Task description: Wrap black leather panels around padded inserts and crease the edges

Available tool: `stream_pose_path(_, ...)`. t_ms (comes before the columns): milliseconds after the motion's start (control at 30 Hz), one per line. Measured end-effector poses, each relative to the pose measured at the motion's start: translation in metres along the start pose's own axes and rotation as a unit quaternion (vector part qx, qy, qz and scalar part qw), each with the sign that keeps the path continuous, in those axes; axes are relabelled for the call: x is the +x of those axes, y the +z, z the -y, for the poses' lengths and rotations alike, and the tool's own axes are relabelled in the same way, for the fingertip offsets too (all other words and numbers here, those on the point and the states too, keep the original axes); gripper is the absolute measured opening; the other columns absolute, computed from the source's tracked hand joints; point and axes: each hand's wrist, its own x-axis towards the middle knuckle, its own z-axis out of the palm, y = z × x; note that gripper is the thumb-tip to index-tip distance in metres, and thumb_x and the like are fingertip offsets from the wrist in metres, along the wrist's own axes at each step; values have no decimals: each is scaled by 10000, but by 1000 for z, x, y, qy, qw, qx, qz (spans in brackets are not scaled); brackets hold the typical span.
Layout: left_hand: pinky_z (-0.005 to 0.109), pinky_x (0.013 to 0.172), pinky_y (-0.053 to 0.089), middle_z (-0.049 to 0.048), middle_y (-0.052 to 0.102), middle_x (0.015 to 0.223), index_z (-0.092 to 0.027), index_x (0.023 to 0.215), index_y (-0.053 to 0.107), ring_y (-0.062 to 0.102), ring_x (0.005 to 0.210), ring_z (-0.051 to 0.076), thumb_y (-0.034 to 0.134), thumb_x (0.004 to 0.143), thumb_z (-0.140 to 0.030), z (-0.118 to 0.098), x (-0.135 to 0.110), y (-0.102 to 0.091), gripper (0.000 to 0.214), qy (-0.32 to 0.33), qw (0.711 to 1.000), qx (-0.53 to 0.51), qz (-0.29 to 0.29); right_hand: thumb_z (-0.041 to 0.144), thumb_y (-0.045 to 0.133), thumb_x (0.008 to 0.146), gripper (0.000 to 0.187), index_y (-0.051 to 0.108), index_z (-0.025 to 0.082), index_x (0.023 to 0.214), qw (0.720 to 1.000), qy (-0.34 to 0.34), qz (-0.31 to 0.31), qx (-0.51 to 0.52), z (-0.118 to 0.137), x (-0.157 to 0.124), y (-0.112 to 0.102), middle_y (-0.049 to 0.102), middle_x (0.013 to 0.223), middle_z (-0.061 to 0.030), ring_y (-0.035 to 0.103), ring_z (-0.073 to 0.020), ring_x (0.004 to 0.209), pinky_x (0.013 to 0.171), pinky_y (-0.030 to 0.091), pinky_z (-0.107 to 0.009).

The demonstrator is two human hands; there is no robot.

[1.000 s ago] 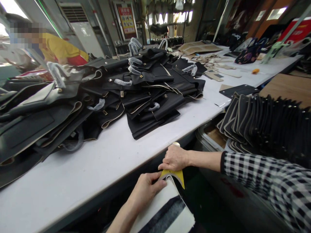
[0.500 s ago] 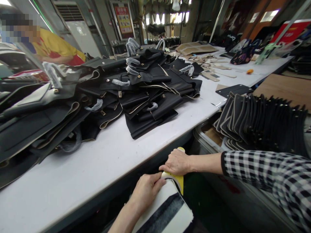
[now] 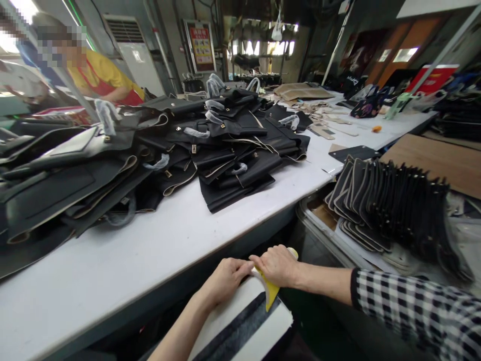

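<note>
A white panel-like piece (image 3: 268,331) with a broad dark stripe lies at the bottom middle, below the table's front edge. My left hand (image 3: 227,278) is closed at its far edge, thumb and fingers pressed together there. Beside it, my right hand (image 3: 277,265) wraps around a yellow curved piece (image 3: 272,296) with a pale inner edge. That piece meets the panel's far corner, and its rounded end sticks out past my right fist. The two hands' thumbs nearly touch. My fingers hide how the yellow piece and the panel meet.
A white table (image 3: 165,245) carries a heap of black bag parts (image 3: 240,130) with wrapped handles. At right, a row of black flaps (image 3: 394,200) stands on a metal-edged cart (image 3: 319,233). A person in yellow and red (image 3: 108,80) works behind the heap.
My right hand has turned and moved slightly right and down with the yellow piece, whose point now lies over the dark stripe. The camera view has shifted a little.
</note>
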Motion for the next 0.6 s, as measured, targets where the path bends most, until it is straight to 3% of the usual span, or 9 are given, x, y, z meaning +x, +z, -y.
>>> stream_pose_path(100, 254, 646, 379, 9, 641, 729, -158, 866, 739, 497, 659, 144, 277, 940, -628, 1, 8, -5, 663, -15, 995, -94, 28, 404, 183, 1030, 620, 752, 200, 894, 1000, 12, -1, -10, 6, -9, -2, 742, 788, -115, 718, -279, 732, 666, 511, -365)
stream_pose_path(267, 241, 514, 281, -27, 515, 545, -139, 870, 760, 330, 512, 99, 558, 802, -661, 6, 16, -9, 564, -51, 982, -172, 56, 378, 153, 1032, 664, 747, 190, 804, 999, 43, -5, -28, 9, -18, -2, 741, 782, -128, 721, -304, 748, 676, 531, -400)
stream_pose_path(400, 255, 595, 395, 12, 652, 692, -157, 911, 771, 482, 597, 130, 699, 694, -598, 13, 19, -8, 497, -62, 974, -208, 70, 383, 141, 1030, 694, 738, 178, 739, 998, 59, 0, -29, 9, -22, 0, 733, 742, -138, 720, -319, 731, 675, 539, -423)
stream_pose_path(600, 278, 679, 443, 29, 714, 782, -156, 923, 781, 558, 687, 165, 705, 695, -521, 21, 27, -3, 437, -37, 979, -191, 60, 387, 163, 1030, 680, 739, 171, 742, 998, 56, 0, -14, 6, -26, 7, 731, 736, -154, 720, -312, 725, 680, 529, -400)
